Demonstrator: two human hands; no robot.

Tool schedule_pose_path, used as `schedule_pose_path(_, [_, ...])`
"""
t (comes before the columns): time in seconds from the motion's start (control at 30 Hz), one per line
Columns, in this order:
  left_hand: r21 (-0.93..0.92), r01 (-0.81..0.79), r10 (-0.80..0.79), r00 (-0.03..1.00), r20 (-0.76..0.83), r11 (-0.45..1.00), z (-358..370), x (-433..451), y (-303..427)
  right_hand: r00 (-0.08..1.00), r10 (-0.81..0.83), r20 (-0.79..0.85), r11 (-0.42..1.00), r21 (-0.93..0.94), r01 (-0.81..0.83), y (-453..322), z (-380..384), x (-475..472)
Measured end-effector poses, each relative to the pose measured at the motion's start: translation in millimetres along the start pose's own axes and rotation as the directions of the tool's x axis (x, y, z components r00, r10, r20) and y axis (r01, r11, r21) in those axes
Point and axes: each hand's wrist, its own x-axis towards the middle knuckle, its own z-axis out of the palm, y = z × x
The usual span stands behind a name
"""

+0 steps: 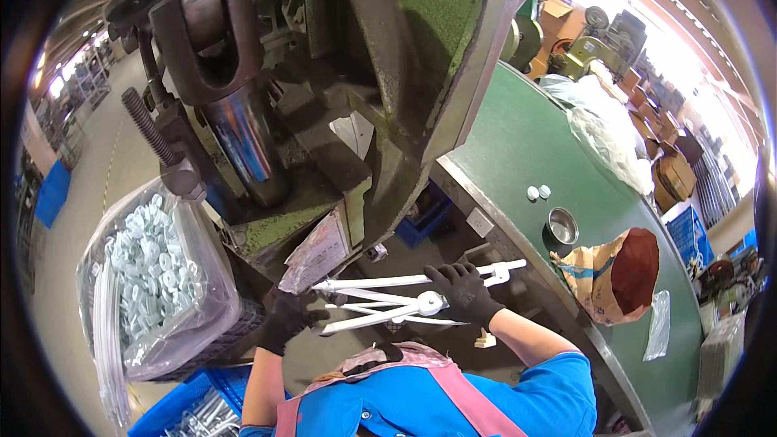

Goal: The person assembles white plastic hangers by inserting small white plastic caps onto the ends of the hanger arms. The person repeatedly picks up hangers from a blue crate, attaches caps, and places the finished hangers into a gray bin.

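A folding frame of white tubes (376, 318) with a round hub lies across the space in front of me. My right hand (464, 292), in a dark glove, is closed over its upper tube, to the right of the hub. My left hand (286, 320), also gloved, is at the frame's left ends; whether its fingers grip a tube is hard to see. Just above that hand, a worn, paper-covered piece (318, 252) juts from the lower edge of a green press machine (449, 42). The press's thick steel ram (243, 139) stands over its bed.
Left of the press, a plastic-lined bin (212, 309) holds many pale small parts (155, 261). A blue crate (155, 403) contains metal tubes (206, 419). On the green table (504, 139) at right are a metal bowl (563, 226), two white round pieces (538, 193) and an open paper sack (592, 279).
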Motion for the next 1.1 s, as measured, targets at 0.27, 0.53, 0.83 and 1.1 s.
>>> schedule_pose_path(0.27, [0.13,0.201,-0.216,0.969,0.12,0.971,11,3,-22,0.998,0.049,0.041,0.999,-0.018,-0.048,-7,13,-17])
schedule_pose_path(0.53, [0.337,0.123,-0.16,0.984,0.083,0.933,15,3,-32,0.998,0.053,0.039,0.999,-0.007,-0.053,-13,9,-16])
schedule_pose_path(0.83, [0.205,0.113,-0.144,0.98,0.141,0.972,16,14,-23,0.999,0.022,0.031,0.999,0.036,-0.023,-15,-15,-16])
schedule_pose_path(1.1, [0.162,0.086,-0.054,0.98,-0.191,0.983,-21,12,61,0.998,-0.042,0.048,0.987,0.154,0.035,-11,-36,-12])
